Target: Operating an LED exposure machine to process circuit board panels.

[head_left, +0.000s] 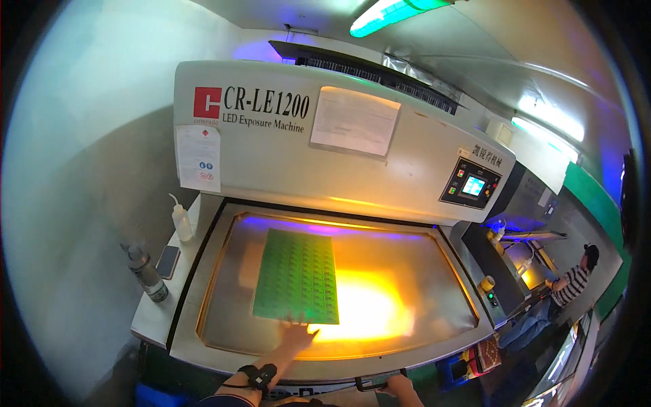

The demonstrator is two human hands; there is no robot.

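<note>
A green sheet with rows of a repeated dark pattern (298, 275) lies flat on the left half of a shallow metal tray (434, 292). My left hand (296, 334) reaches over the tray's front with fingers spread, their tips on the sheet's near edge. A black band with a small device (259, 377) is strapped round my left wrist. At the front edge, my right hand (401, 389) is closed on the right end of a black handle (373, 384); its fingers are only partly visible.
A large white machine (271, 163) with a lit control panel (470, 186) rises behind the tray. On the left ledge are a white squeeze bottle (182, 220), a phone (168, 261) and a dark clear bottle (148, 275). At far right, a person (573, 285) stands by another machine.
</note>
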